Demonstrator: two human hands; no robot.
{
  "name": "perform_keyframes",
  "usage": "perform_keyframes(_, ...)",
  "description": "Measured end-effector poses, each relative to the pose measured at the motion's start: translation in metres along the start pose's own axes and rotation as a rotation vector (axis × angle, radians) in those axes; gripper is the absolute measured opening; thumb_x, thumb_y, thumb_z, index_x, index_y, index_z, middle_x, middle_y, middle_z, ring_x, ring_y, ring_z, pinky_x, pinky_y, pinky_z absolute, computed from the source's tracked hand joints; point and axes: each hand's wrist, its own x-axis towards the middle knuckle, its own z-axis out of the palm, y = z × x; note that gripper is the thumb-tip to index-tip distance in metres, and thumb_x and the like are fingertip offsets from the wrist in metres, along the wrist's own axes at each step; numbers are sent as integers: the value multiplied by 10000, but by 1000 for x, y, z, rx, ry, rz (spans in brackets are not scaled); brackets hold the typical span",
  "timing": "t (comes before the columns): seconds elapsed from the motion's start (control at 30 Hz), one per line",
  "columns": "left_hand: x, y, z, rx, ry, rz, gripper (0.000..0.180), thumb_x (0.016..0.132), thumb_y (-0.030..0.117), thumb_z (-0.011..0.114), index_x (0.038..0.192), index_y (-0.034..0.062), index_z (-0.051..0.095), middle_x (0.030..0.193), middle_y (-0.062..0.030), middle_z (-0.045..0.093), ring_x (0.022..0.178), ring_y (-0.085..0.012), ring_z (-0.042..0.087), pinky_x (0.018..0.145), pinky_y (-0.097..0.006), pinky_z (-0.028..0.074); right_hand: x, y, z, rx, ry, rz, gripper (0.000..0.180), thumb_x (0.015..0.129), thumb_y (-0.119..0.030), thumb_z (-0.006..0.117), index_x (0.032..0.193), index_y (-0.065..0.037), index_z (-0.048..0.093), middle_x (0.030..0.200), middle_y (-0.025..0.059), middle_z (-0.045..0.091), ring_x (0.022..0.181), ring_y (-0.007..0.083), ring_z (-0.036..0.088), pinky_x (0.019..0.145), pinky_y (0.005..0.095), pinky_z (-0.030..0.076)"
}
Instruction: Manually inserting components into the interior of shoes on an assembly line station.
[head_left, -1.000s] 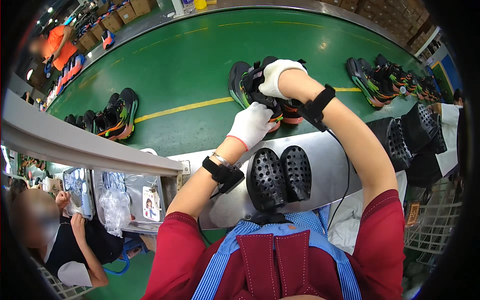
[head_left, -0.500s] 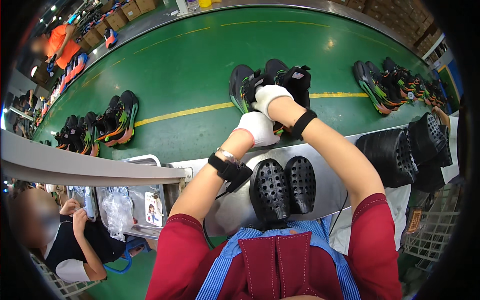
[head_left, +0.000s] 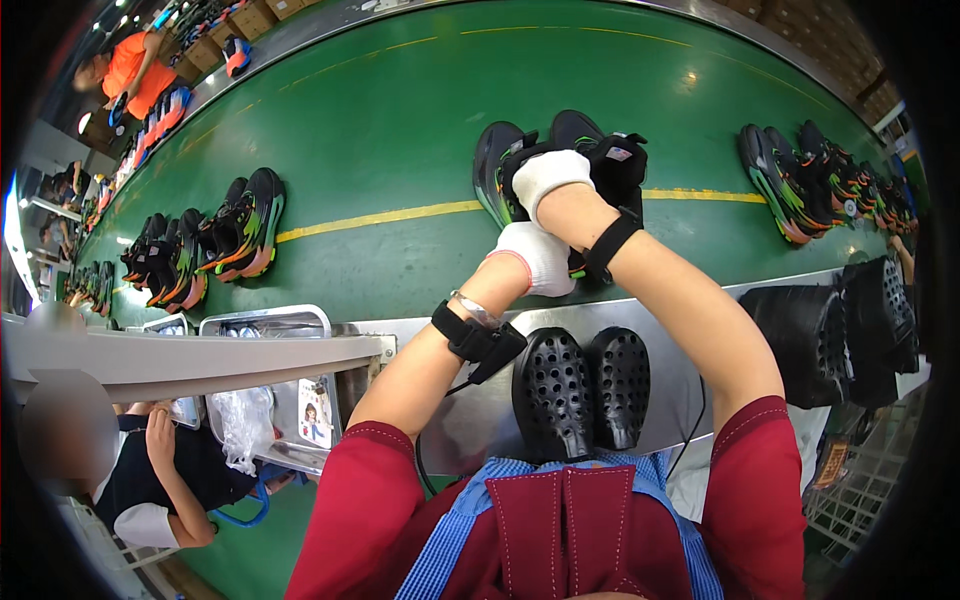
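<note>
A pair of black sneakers with green and orange trim stands before me on the green table. My right hand (head_left: 553, 182), in a white glove, is bent down over the left sneaker (head_left: 492, 165) at its opening, closed on the upper; its fingertips are hidden. Close below, my left hand (head_left: 538, 260), also gloved, is curled against the near end of the same pair, its fingers mostly hidden. The right sneaker (head_left: 622, 178) stands alongside with its tongue up. Two black perforated shoe lasts (head_left: 555, 390) stand on the metal ledge (head_left: 455, 435) between my forearms.
More sneakers stand in groups at left (head_left: 250, 225) and right (head_left: 785, 190). Black lasts (head_left: 800, 330) are gathered at the ledge's right. A pale metal bar (head_left: 250, 360) crosses at left above a tray (head_left: 265, 315). One person sits at lower left; another, in orange, stands far left.
The view has shifted slightly, so the scene sits farther right. My right hand has turned further over the sneaker opening, hiding its fingers; my left hand stays close to the pair.
</note>
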Motion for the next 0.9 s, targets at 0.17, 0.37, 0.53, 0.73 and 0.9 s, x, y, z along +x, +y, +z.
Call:
perform_keyframes(0.17,6,-4,-3,3,-26,41,462,783,494,552,1119,205,679,1144,-93,664,1064,-260,624,897,-342,499,9,1,12,90,130,44,227,830,-141,577,993,-88,726,1029,136,699,949,294,683,773,402,554)
perform_keyframes(0.37,10,2,6,49,-61,21,474,795,525,532,1118,212,681,1174,-74,655,1085,-267,612,908,-348,491,12,12,45,170,144,149,272,871,-300,541,974,-115,712,971,152,698,907,319,676,775,424,534)
perform_keyframes(0.53,-4,-6,12,-50,107,55,528,806,536,513,1158,170,658,1217,-132,623,1132,-288,585,967,-329,450,-45,4,20,452,213,-48,261,864,-276,532,946,-85,690,936,173,680,898,360,649,781,428,520)
perform_keyframes(0.73,-33,1,-13,-111,-26,-72,460,760,464,599,944,61,725,911,-135,710,836,-276,686,756,-349,536,-147,26,27,536,393,-106,198,871,-213,562,963,-59,647,875,155,628,842,347,611,754,408,489)
perform_keyframes(0.9,-25,-6,-7,-237,-69,-90,597,687,494,693,1026,3,681,912,-145,696,766,-242,690,677,-321,572,-267,53,22,524,587,24,126,846,-152,607,933,-70,646,839,143,631,802,329,621,708,393,499)
